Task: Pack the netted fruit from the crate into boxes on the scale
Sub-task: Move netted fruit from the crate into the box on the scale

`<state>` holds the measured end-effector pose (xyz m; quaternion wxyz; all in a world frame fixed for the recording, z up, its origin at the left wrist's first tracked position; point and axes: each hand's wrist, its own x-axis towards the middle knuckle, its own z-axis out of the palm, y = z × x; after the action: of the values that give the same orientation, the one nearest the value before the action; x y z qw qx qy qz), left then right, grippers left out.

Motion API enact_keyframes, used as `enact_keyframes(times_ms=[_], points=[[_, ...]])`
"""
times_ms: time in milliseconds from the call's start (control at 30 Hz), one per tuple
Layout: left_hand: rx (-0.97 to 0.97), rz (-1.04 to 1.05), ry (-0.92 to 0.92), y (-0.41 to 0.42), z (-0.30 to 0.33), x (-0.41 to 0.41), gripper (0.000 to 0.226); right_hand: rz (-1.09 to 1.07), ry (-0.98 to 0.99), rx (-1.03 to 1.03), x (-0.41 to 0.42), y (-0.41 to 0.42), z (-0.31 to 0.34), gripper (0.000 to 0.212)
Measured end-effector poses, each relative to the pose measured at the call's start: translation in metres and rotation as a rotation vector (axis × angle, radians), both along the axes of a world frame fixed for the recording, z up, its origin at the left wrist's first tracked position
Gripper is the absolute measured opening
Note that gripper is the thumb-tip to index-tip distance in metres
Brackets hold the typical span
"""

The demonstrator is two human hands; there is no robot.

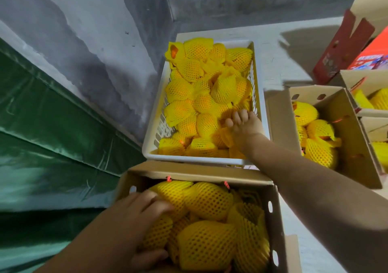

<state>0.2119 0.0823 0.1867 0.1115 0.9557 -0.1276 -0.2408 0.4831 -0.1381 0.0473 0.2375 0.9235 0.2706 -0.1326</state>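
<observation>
At frame centre, the right hand (243,125) reaches into the white crate (259,96), fingers curling onto a netted fruit (227,113) by its right wall; whether they have it fully gripped I cannot tell. Lower down, the left hand (147,207) presses on fruit in the near box (273,220), fingers straight. Best to take the whole fruit, not only its net, and drop it into the gap at the box's right.
</observation>
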Motion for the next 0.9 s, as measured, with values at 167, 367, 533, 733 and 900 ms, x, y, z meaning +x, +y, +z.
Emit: enact_keyframes(times_ms=[167, 367, 533, 733, 900], points=[[0.068, 0.000, -0.012, -0.010, -0.007, -0.001, 0.068, 0.005, -0.004, 0.016, -0.006, -0.003, 0.003, 0.073], [0.072, -0.260, -0.170, -0.055, -0.014, 0.015, 0.058, -0.028, -0.026, 0.092, -0.013, -0.006, 0.011, 0.073], [0.087, -0.390, -0.004, -0.074, -0.020, 0.032, 0.096, -0.011, 0.045, 0.211, -0.012, -0.005, 0.016, 0.058], [0.149, -0.394, 0.004, -0.087, -0.013, 0.036, 0.076, -0.032, 0.027, 0.311, -0.014, -0.005, 0.017, 0.069], [-0.395, 0.305, 0.230, -0.086, -0.019, 0.031, 0.034, -0.039, 0.068, 0.345, -0.016, -0.007, 0.013, 0.082]])
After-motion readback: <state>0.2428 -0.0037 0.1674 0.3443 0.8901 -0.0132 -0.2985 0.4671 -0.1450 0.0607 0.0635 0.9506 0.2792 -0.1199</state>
